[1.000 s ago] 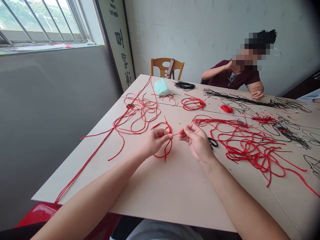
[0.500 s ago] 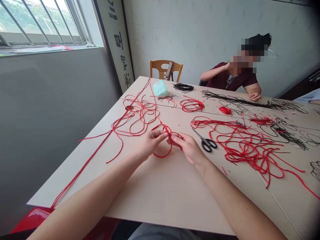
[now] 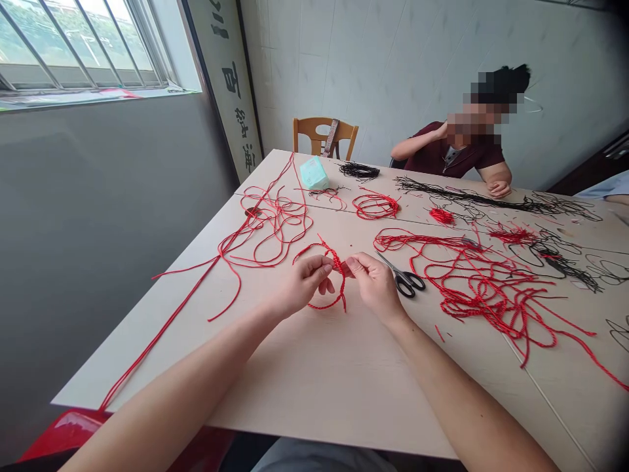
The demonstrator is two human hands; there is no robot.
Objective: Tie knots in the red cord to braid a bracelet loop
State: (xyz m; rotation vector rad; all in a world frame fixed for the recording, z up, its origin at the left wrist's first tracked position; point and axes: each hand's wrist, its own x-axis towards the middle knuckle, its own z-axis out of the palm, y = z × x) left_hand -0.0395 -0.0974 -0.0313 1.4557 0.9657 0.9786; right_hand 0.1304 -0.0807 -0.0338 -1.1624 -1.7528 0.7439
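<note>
A knotted red cord (image 3: 343,283) hangs in a loose loop between my hands, above the table. My left hand (image 3: 305,283) is closed, thumb and forefinger pinching the cord at its knotted part. Close by on the right, my right hand (image 3: 374,282) is also closed, its fingertips gripping a strand of the same cord. The fine ends between the fingertips are too small to make out. Black-handled scissors (image 3: 405,282) lie just beyond my right hand, blades pointing away to the left.
Long red cords (image 3: 162,328) run down the table's left side. A tangle of red cord (image 3: 491,295) covers the right. Farther back are a coiled red cord (image 3: 376,206), a light green packet (image 3: 314,174) and black cords (image 3: 466,196). Another person (image 3: 452,152) sits across the table.
My right hand has turned and closed more tightly, drawing slightly away from my left hand. The cord loop has shifted, its tail now hanging lower between the hands.
</note>
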